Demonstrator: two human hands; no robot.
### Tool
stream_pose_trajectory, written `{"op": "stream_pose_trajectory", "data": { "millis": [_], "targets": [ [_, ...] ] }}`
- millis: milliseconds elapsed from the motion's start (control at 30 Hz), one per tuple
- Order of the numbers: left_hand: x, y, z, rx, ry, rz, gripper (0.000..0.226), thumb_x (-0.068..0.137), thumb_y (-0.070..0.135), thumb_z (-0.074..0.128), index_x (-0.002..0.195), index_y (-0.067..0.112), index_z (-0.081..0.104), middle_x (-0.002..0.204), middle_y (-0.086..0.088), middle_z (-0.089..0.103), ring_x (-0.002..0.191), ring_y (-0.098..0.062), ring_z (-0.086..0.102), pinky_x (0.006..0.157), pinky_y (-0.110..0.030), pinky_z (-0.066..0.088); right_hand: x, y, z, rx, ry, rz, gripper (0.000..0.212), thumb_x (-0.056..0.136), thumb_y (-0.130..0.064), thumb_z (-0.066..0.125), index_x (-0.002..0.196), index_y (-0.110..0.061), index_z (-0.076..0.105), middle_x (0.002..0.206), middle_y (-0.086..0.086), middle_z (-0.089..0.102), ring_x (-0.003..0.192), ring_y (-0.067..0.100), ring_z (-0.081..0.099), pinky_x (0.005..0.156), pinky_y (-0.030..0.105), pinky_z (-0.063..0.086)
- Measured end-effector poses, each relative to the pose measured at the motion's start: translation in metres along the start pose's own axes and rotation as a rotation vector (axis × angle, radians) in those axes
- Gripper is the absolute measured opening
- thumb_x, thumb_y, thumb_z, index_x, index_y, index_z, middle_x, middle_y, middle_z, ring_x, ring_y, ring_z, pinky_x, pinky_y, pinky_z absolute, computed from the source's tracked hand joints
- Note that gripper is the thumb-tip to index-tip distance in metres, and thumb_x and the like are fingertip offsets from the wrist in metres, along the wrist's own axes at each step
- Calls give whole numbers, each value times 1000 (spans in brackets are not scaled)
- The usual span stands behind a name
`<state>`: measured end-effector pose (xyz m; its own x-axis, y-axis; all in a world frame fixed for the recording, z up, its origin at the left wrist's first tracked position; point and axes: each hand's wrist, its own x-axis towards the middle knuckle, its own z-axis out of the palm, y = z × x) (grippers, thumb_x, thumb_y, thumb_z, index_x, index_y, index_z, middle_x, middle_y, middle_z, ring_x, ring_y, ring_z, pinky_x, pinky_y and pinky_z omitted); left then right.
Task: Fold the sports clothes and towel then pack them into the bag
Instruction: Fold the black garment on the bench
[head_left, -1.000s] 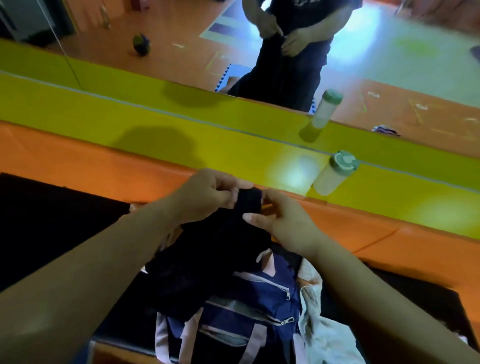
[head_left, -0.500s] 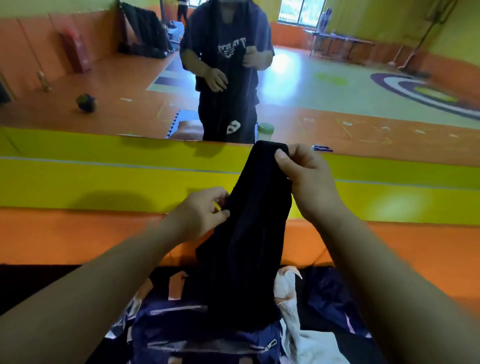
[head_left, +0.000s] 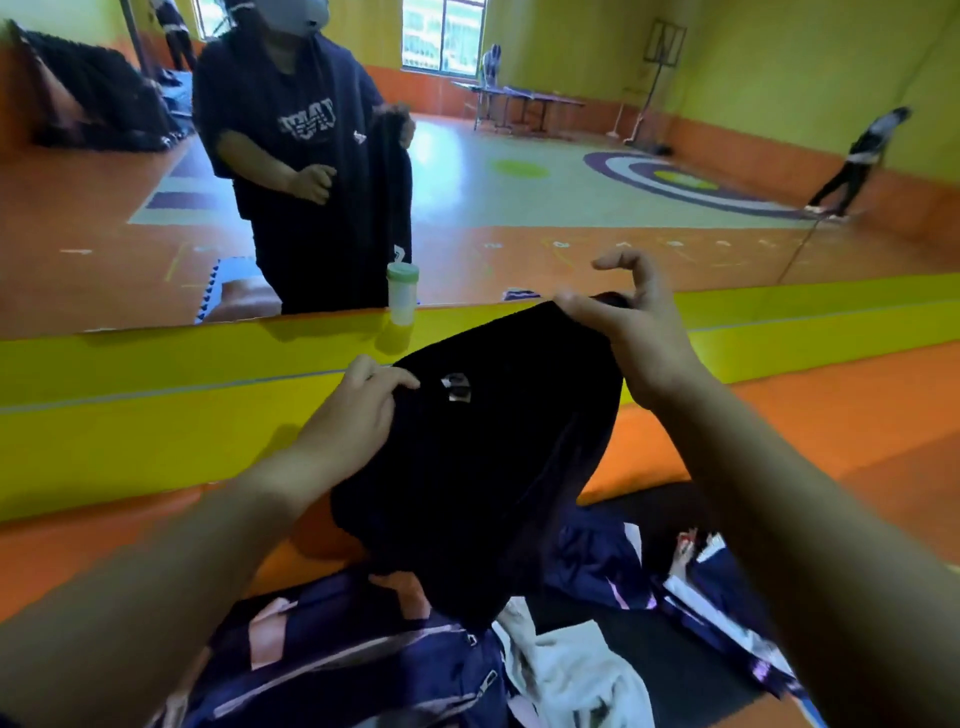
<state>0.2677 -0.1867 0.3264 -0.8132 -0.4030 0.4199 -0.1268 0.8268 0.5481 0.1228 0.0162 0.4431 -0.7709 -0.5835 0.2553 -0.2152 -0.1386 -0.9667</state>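
I hold a black sports garment (head_left: 483, 467) with a small white logo up in the air above the bag. My left hand (head_left: 358, 415) grips its left upper edge. My right hand (head_left: 628, 332) pinches the top right corner between thumb and fingers, higher up. Below it lies a navy bag (head_left: 353, 660) with pink straps and zips. A white towel (head_left: 576, 670) lies crumpled to the right of the bag. Another navy garment with white and pink trim (head_left: 691, 587) lies at the right on a black mat.
A wall mirror stands straight ahead above a yellow and orange padded ledge (head_left: 156, 395). A white bottle with a green lid (head_left: 402, 293) shows in the mirror at the ledge. The mirror reflects me and a gym floor.
I have lifted the black garment higher and spread it wider. My right hand moved up and to the right, my left hand shifted along the left edge. The camera tilted up.
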Motion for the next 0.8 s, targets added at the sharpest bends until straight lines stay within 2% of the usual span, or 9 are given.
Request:
{"op": "stream_pose_trajectory", "data": {
  "millis": [67, 133, 267, 367, 467, 533, 600, 733, 800],
  "targets": [
    [6, 8, -2, 29, -48, 64, 31, 91, 9, 58, 122, 10, 58, 96, -3, 37, 91, -27, 51, 85, -39, 43, -6, 3, -19, -105, -26, -19, 36, 74, -3, 75, 84, -23, 47, 55, -7, 57, 48, 12, 52, 47, 19, 41],
    [13, 15, -2, 130, -179, 40, 54, 85, 24, 68, 134, 16, 47, 108, -5, 36, 96, -27, 51, 83, -38, 43, -9, 6, -33, -237, 1, -24, 33, 78, 4, 69, 76, -21, 47, 48, -9, 50, 46, 11, 45, 44, 19, 33],
    [19, 15, 2, 392, -254, 163, 76, 81, 1, 62, 146, 28, 31, 111, -5, 30, 72, -32, 48, 55, -38, 38, -11, 8, -53, -307, 52, -41, 38, 81, 14, 56, 68, -19, 44, 58, 1, 42, 53, 15, 35, 48, 26, 24],
    [23, 7, -1, 495, -276, 224, 89, 79, -6, 50, 141, 49, 20, 97, 2, 29, 77, -26, 42, 54, -35, 31, -10, 14, -74, -487, 165, -72, 45, 71, 19, 42, 61, -25, 44, 72, 3, 47, 58, 18, 38, 51, 29, 27],
    [31, 3, -8, 606, -327, 235, 72, 80, -2, 54, 132, 48, 45, 101, 1, 40, 94, -26, 48, 58, -33, 30, -14, 19, -96, -802, 196, -101, 41, 62, 14, 38, 57, -26, 47, 91, 13, 63, 80, 33, 58, 66, 37, 48],
    [39, 2, -12, 667, -381, 190, 46, 81, 5, 58, 109, 40, 65, 101, 2, 45, 99, -25, 50, 58, -30, 30, -20, 19, -107, -1045, 153, -149, 40, 63, 14, 43, 58, -26, 47, 98, 14, 61, 91, 36, 57, 73, 41, 49],
    [47, 4, -19, 682, -405, 159, 36, 80, 6, 60, 95, 37, 70, 97, 4, 46, 98, -25, 54, 59, -30, 34, -23, 15, -115, -1187, 38, -224, 42, 63, 15, 45, 60, -28, 45, 96, 9, 56, 90, 35, 53, 68, 42, 48],
    [64, 10, -34, 674, -453, 146, 34, 87, 8, 55, 107, 33, 69, 95, 8, 43, 102, -20, 55, 68, -32, 45, -34, 15, -125, -1468, -262, -380, 43, 70, 11, 53, 83, -29, 43, 104, 3, 56, 73, 32, 53, 54, 37, 43],
    [70, 12, -39, 713, -470, 122, 31, 89, 22, 59, 118, 31, 63, 103, 7, 47, 110, -19, 52, 69, -31, 45, -39, 18, -126, -1584, -362, -452, 52, 76, 4, 62, 101, -37, 41, 114, 2, 55, 70, 34, 57, 52, 37, 48]
  ]
}}
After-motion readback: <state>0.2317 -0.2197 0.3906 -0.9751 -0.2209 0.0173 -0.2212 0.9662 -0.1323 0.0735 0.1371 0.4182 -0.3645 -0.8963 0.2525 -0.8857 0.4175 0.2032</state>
